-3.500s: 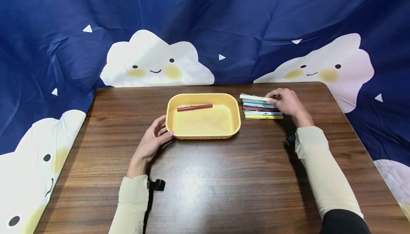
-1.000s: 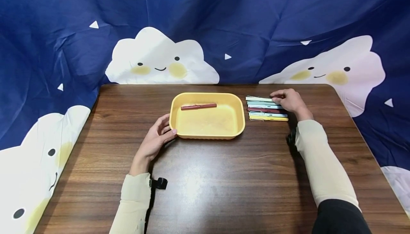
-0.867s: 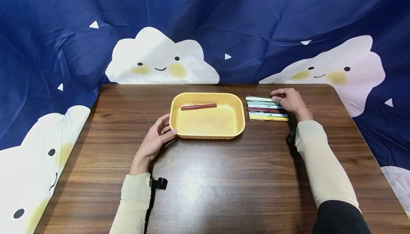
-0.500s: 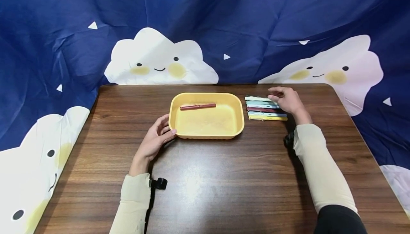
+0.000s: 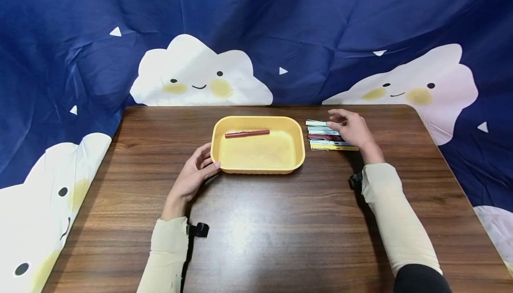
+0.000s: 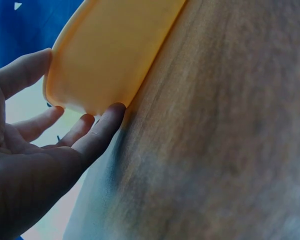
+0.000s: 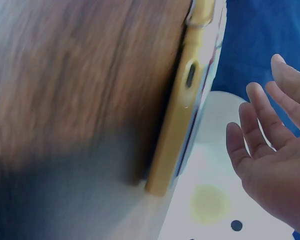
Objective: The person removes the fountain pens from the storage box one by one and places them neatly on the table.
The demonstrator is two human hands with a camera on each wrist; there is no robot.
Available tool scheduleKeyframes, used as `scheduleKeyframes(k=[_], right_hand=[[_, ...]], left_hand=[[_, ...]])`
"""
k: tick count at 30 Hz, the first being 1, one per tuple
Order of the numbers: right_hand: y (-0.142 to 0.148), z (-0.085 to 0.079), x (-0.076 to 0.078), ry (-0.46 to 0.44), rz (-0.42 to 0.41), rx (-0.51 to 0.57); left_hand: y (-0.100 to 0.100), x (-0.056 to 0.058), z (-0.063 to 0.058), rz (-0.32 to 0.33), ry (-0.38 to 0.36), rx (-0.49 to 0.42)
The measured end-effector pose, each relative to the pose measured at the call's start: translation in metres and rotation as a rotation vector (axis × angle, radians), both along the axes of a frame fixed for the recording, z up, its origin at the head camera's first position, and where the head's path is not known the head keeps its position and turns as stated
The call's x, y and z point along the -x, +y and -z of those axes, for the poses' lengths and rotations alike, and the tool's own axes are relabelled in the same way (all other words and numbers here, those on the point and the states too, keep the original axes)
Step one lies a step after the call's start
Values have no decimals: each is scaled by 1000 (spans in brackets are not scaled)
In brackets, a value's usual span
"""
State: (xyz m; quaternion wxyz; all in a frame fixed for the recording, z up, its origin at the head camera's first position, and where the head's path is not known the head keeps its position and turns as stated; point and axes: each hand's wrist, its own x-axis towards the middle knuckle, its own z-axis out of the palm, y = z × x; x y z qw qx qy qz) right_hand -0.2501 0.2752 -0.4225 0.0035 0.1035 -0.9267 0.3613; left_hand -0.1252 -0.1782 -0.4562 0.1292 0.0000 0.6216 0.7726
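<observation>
Here the left hand (image 5: 192,175) rests on the wooden table (image 5: 280,221) at the near left corner of the yellow tray (image 5: 297,150), fingers relaxed and fairly straight, fingertips (image 6: 112,112) touching the tray's wall without gripping it. One dark red pen (image 5: 247,133) lies inside the tray along its far side. Just right of the tray sits a row of pens (image 5: 320,138) in pale green, light blue, dark red and yellow, lying side by side. The right hand (image 5: 348,128) hovers over the right half of that row, fingers loosely spread and holding nothing; the right wrist view shows an open palm beside the yellow pen (image 7: 182,115).

The pens lie packed close together, so a careless pinch could catch two at once or nudge neighbours out of line and set them rolling toward the table's edge. The tray is only steadied by light fingertip contact, so it could slide if bumped.
</observation>
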Motion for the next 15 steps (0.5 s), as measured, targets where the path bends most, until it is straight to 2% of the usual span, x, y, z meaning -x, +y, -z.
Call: scheduleKeyframes(k=[7, 15], right_hand=[[-17, -9, -7, 1, -49, 54], [-40, -15, -15, 56, -91, 103]], left_hand=[[0, 0, -1, 0, -8, -4], [-1, 0, -2, -3, -18, -8]])
